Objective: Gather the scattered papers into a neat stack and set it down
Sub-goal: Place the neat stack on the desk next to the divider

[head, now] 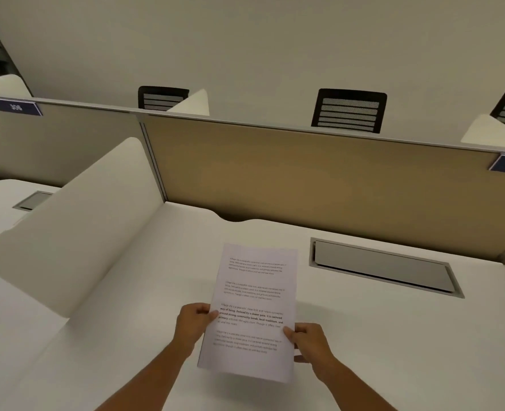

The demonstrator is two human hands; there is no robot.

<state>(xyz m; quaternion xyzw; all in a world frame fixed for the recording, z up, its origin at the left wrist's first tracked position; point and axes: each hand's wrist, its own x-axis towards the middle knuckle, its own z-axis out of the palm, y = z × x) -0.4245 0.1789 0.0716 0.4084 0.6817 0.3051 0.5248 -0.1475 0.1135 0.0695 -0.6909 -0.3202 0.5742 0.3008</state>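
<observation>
A stack of white printed papers [252,295] is held over the white desk [393,336], its long side running away from me, edges lined up. My left hand [193,320] grips the stack's left edge, thumb on the top sheet. My right hand [310,344] grips the right edge lower down, thumb on top and fingers under. Whether the far end of the stack touches the desk I cannot tell. No loose sheets lie elsewhere on the desk.
A grey cable-tray lid [384,266] is set into the desk to the right of the papers. A tan partition [319,179] closes the back, a white curved divider [76,229] the left. Black mesh chairs [349,111] stand beyond the partition.
</observation>
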